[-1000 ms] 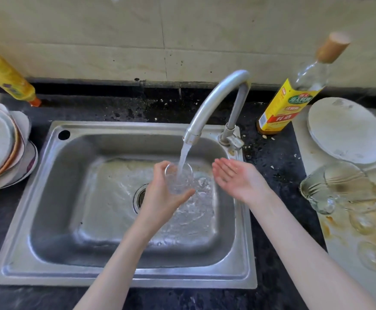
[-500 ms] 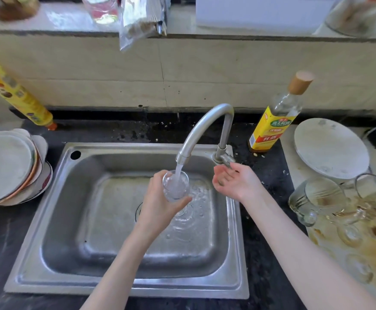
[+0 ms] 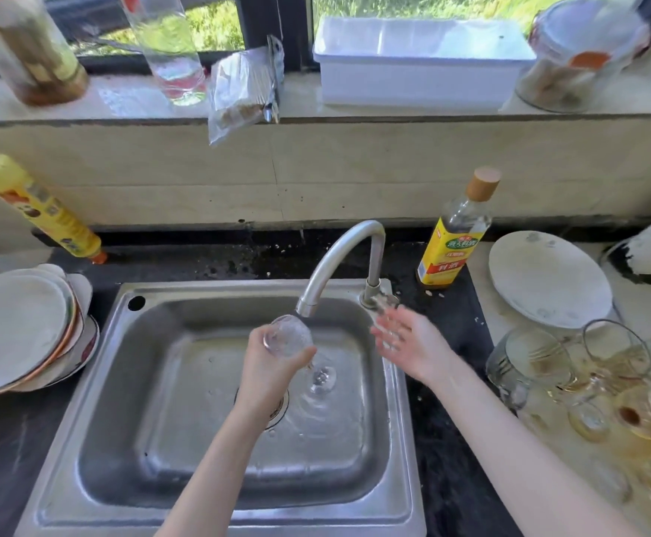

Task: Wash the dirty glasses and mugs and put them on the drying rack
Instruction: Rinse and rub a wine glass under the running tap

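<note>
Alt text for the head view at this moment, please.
The left hand holds a small clear glass under the faucet over a steel sink. The open right hand hovers near the tap base. Dirty glasses crowd the counter at right.

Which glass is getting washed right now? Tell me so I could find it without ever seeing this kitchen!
Find the metal sink in the dark counter, then follow its curved tap down to the spout. Right under it, the left hand grips a small clear glass. Unlike the brown-stained glasses crowded on the counter to the right, it is held over the basin.
</note>
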The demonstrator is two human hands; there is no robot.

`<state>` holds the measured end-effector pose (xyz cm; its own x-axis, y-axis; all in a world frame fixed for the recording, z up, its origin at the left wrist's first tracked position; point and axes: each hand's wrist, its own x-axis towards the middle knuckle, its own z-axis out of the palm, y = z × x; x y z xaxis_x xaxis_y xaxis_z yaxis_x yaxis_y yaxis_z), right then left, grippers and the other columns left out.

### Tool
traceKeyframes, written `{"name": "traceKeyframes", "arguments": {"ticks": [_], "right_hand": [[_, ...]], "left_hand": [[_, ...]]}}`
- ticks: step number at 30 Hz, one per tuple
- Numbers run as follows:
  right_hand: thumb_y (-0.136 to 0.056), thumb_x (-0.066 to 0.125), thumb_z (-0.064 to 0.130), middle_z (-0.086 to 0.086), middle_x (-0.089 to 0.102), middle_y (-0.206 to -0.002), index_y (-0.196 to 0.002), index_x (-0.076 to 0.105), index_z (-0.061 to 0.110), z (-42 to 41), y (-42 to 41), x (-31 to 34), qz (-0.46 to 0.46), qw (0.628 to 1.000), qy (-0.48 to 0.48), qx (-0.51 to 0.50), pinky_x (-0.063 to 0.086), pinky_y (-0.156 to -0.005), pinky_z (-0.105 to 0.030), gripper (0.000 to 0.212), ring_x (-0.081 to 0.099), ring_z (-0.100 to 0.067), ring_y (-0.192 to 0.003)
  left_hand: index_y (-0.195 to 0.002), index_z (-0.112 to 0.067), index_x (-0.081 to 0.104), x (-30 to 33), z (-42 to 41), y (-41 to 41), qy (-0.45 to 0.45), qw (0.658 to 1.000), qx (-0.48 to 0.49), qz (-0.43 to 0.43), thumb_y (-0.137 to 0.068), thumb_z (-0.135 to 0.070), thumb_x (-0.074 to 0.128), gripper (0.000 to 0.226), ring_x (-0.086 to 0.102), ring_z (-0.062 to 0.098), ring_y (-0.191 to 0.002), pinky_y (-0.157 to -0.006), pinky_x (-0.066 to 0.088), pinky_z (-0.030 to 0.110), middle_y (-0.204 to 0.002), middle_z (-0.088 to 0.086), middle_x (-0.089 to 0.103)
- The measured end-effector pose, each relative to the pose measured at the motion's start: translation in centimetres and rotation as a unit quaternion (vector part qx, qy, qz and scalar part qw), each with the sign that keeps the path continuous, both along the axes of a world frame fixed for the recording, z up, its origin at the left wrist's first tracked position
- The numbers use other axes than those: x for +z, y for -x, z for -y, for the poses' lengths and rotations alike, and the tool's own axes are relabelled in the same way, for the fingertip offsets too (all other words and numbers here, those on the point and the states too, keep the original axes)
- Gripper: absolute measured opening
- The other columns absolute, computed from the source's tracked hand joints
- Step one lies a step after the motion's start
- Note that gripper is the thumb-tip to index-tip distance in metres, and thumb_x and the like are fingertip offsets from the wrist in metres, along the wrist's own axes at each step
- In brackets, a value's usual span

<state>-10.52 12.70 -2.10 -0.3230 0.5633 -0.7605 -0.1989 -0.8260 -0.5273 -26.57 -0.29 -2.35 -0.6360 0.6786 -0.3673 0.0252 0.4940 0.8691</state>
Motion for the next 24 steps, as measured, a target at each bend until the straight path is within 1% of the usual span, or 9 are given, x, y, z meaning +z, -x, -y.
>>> {"name": "traceKeyframes", "arguments": {"ticks": [2, 4, 6, 9, 15, 17, 19, 22, 24], "right_hand": [[-0.097, 0.048, 0.021, -0.009, 0.062, -0.090, -0.105, 0.059, 0.002, 2.9, -1.1, -0.3, 0.028, 0.993, -0.016, 0.113, 0.048, -0.065, -0.029, 0.023, 0.061, -0.021, -0.077], [-0.096, 0.051, 0.024, -0.008, 0.066, -0.087, -0.104, 0.063, 0.002, 5.9, -1.7, -0.6, 0.054, 0.972, -0.018, 0.229, 0.050, -0.063, -0.026, 0.026, 0.064, -0.019, -0.075], [-0.094, 0.055, 0.027, -0.005, 0.067, -0.081, -0.100, 0.065, 0.005, 8.0, -1.5, -1.0, 0.085, 0.957, -0.016, 0.277, 0.048, -0.054, -0.021, 0.025, 0.064, -0.017, -0.069], [-0.091, 0.059, 0.034, -0.003, 0.064, -0.085, -0.101, 0.064, 0.011, 9.3, -0.1, -1.7, 0.146, 0.957, -0.050, 0.245, 0.043, -0.053, -0.019, 0.025, 0.058, -0.014, -0.069], [-0.091, 0.059, 0.033, 0.006, 0.063, -0.101, -0.107, 0.065, 0.017, 11.0, 2.6, -0.4, 0.170, 0.969, -0.159, 0.079, 0.041, -0.075, -0.019, 0.024, 0.055, -0.009, -0.094], [-0.091, 0.059, 0.028, 0.010, 0.064, -0.091, -0.092, 0.068, 0.019, 11.3, 3.0, 0.4, 0.167, 0.969, -0.179, 0.040, 0.041, -0.071, -0.018, 0.012, 0.056, -0.007, -0.089], [-0.092, 0.058, 0.023, 0.012, 0.065, -0.085, -0.082, 0.068, 0.023, 11.4, 3.2, 1.4, 0.167, 0.966, -0.196, 0.010, 0.040, -0.066, -0.017, 0.014, 0.056, -0.004, -0.083], [-0.090, 0.062, 0.020, -0.002, 0.069, -0.081, -0.080, 0.072, 0.015, 11.6, 3.3, 2.5, 0.183, 0.953, -0.241, -0.025, 0.045, -0.075, -0.022, 0.015, 0.059, -0.011, -0.080], [-0.089, 0.063, 0.022, -0.015, 0.071, -0.086, -0.082, 0.074, 0.011, 12.4, 3.3, 3.0, 0.200, 0.937, -0.284, -0.039, 0.046, -0.078, -0.026, 0.017, 0.060, -0.014, -0.082]], "left_hand": [[-0.110, -0.004, 0.054, -1.2, 0.5, 0.2, 0.023, 0.983, 0.094, 0.156, -0.073, -0.019, 0.077, 0.046, 0.059, 0.015, -0.075, -0.069, 0.047, 0.022, -0.093, 0.008, 0.061], [-0.107, -0.002, 0.053, -2.4, 1.3, -0.1, -0.005, 0.919, 0.166, 0.357, -0.078, -0.016, 0.072, 0.038, 0.058, 0.020, -0.077, -0.073, 0.054, 0.027, -0.094, 0.014, 0.057], [-0.098, -0.002, 0.057, -3.1, 2.0, -0.7, -0.045, 0.860, 0.213, 0.462, -0.081, -0.014, 0.067, 0.023, 0.056, 0.021, -0.078, -0.062, 0.058, 0.028, -0.093, 0.015, 0.052], [-0.083, -0.003, 0.057, -2.9, 2.8, -2.0, -0.065, 0.812, 0.256, 0.521, -0.086, -0.011, 0.061, 0.009, 0.057, 0.023, -0.081, -0.064, 0.058, 0.034, -0.091, 0.015, 0.052], [-0.089, -0.004, 0.050, -0.8, 3.7, -3.0, -0.074, 0.758, 0.197, 0.617, -0.074, -0.018, 0.067, 0.027, 0.057, 0.032, -0.093, -0.073, 0.055, 0.039, -0.096, 0.021, 0.054], [-0.096, -0.005, 0.048, -0.4, 3.8, -2.9, -0.066, 0.760, 0.161, 0.626, -0.070, -0.024, 0.068, 0.038, 0.058, 0.031, -0.098, -0.081, 0.054, 0.043, -0.103, 0.019, 0.056], [-0.100, -0.007, 0.050, -0.2, 4.1, -2.5, -0.031, 0.788, 0.104, 0.606, -0.072, -0.032, 0.069, 0.042, 0.057, 0.028, -0.106, -0.088, 0.048, 0.048, -0.110, 0.012, 0.059], [-0.116, -0.015, 0.051, -0.5, 4.8, -1.1, 0.001, 0.850, -0.006, 0.527, -0.072, -0.041, 0.069, 0.055, 0.054, 0.025, -0.114, -0.094, 0.044, 0.047, -0.121, 0.007, 0.058], [-0.127, -0.022, 0.047, -0.8, 5.6, 0.1, 0.032, 0.908, -0.103, 0.404, -0.071, -0.047, 0.070, 0.066, 0.054, 0.020, -0.113, -0.091, 0.047, 0.040, -0.123, 0.000, 0.055]]}}
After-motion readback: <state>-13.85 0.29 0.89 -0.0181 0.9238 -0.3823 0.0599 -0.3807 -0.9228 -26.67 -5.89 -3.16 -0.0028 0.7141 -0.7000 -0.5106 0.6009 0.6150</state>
